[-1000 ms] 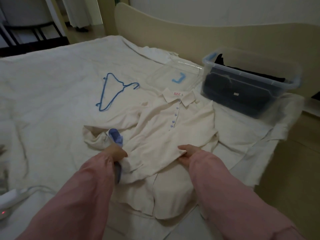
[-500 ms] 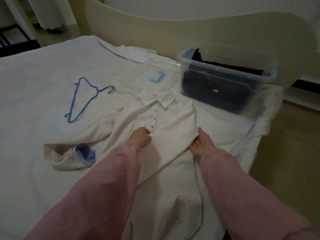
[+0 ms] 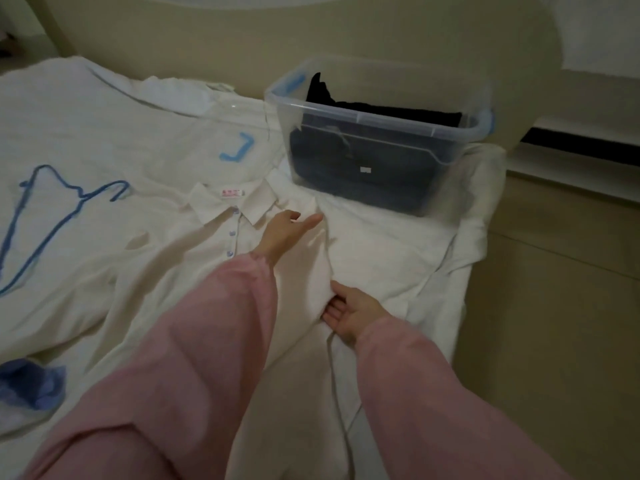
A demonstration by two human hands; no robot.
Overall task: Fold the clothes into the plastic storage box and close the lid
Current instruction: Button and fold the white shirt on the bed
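Cream button-front shirt (image 3: 194,271) lies flat on the white-sheeted bed (image 3: 86,116), front up. Long axis runs away from the person, collar (image 3: 235,202) at the far end, near the clear plastic storage box (image 3: 381,114). Box is open with dark clothes inside; its clear lid (image 3: 239,150) lies just left of it.

Left hand (image 3: 284,230) is flat, fingers straight, on the shoulder next to the collar. Right hand (image 3: 349,310) is nearer, fingers loose at the shirt's right side edge; can't tell if they're under it.

Likely next: fold that side inward. There's open room on the left up to the blue wire hanger (image 3: 74,207). Bed edge is close on the right.
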